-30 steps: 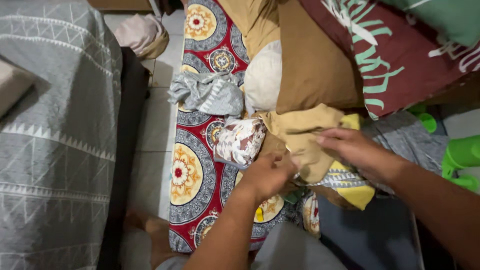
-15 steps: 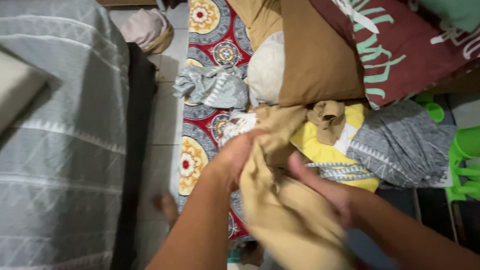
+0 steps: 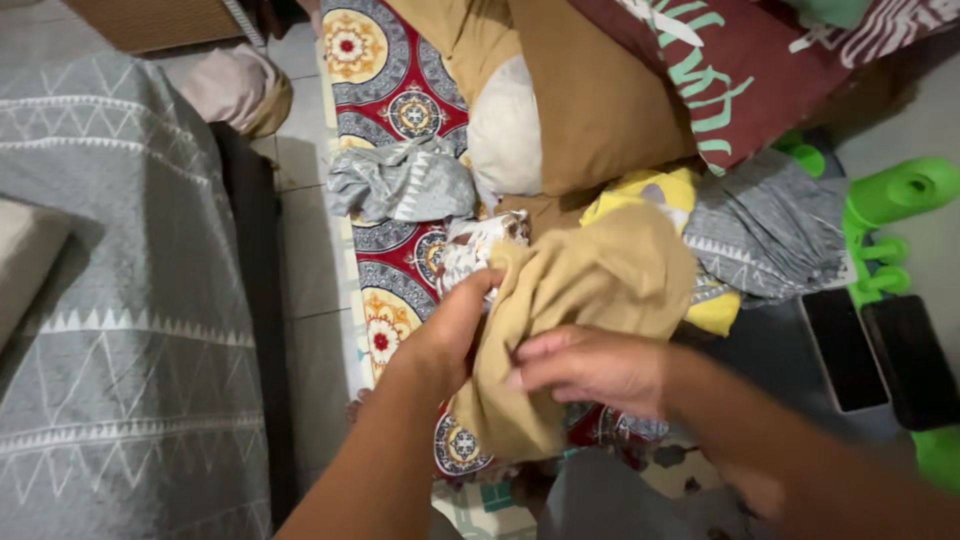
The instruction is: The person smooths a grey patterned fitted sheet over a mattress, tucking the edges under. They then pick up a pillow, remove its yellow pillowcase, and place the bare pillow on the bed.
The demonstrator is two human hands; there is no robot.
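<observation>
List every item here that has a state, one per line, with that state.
Tan cloth: bunched, lifted, gripped by both hands.
Left hand: closed on the cloth's left edge.
Right hand: fingers pinching the cloth's lower part.
Grey patterned cloth: crumpled on the mat.
Red patterned mat: spread flat on the floor.
Brown pillow: case partly off, white filling showing.
Two phones: lying flat, screens dark.

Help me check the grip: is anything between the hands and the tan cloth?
Nothing visible. The left hand grips the tan cloth at its left edge, and the right hand pinches it from below; both touch the fabric directly.
</observation>
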